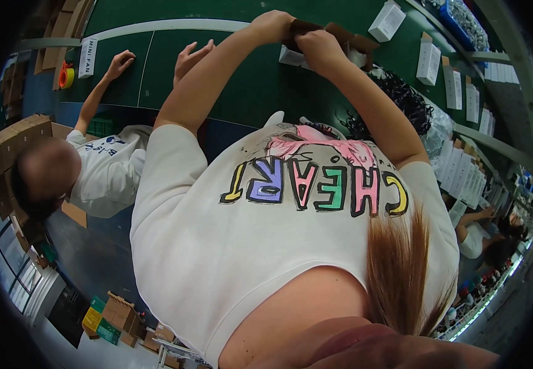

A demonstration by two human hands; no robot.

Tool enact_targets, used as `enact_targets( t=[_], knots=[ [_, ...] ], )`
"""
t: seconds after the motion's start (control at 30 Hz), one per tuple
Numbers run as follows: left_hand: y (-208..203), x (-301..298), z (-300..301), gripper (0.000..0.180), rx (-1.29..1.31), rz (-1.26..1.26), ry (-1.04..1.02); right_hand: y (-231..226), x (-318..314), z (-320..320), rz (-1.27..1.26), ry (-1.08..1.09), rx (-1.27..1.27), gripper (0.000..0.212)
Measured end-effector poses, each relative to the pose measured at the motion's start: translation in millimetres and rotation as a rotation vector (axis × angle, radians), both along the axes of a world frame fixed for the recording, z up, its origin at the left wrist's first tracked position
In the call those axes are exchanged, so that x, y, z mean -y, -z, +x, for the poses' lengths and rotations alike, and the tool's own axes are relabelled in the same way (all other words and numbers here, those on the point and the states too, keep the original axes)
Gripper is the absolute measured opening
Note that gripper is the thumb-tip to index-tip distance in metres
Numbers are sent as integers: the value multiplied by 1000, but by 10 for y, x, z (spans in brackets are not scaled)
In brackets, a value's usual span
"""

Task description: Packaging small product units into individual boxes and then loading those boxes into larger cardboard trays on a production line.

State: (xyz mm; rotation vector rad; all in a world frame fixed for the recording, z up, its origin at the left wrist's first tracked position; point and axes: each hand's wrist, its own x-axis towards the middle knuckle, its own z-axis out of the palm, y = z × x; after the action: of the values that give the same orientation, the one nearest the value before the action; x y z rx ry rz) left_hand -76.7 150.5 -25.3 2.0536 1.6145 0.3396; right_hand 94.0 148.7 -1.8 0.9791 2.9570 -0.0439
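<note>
Pinching a brown cardboard box (339, 34) at the frame's top centre, my left hand (273, 26) and right hand (320, 49) seemingly steady its flaps (305, 26).

Upper garment: white T-shirt (266, 258), loose in cut, creased at the left shoulder. Neckline (260, 291) at the near end is wide and rounded, finished with a narrow white band. Left sleeve (174, 154) and right sleeve (426, 178) are short, white and plain. Chest carries a row of large block letters (336, 189) in yellow, violet, pink and green, outlined in black, upside down in this view. Beyond them, a pink and grey cartoon print (340, 149), partly creased. Long reddish-brown hair (395, 270) lies straight over the right front. Forearms bare.
</note>
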Motion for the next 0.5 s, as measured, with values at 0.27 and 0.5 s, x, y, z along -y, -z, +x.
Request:
enact_targets(
  t=[0.27, 0.5],
  knots=[
    [23, 68, 28, 23, 122, -135, -111, -157, 25, 265, -4, -78, -35, 19],
    [122, -6, -70, 21, 49, 188, -22, -67, 63, 358, 93, -200, -42, 20]
  ],
)
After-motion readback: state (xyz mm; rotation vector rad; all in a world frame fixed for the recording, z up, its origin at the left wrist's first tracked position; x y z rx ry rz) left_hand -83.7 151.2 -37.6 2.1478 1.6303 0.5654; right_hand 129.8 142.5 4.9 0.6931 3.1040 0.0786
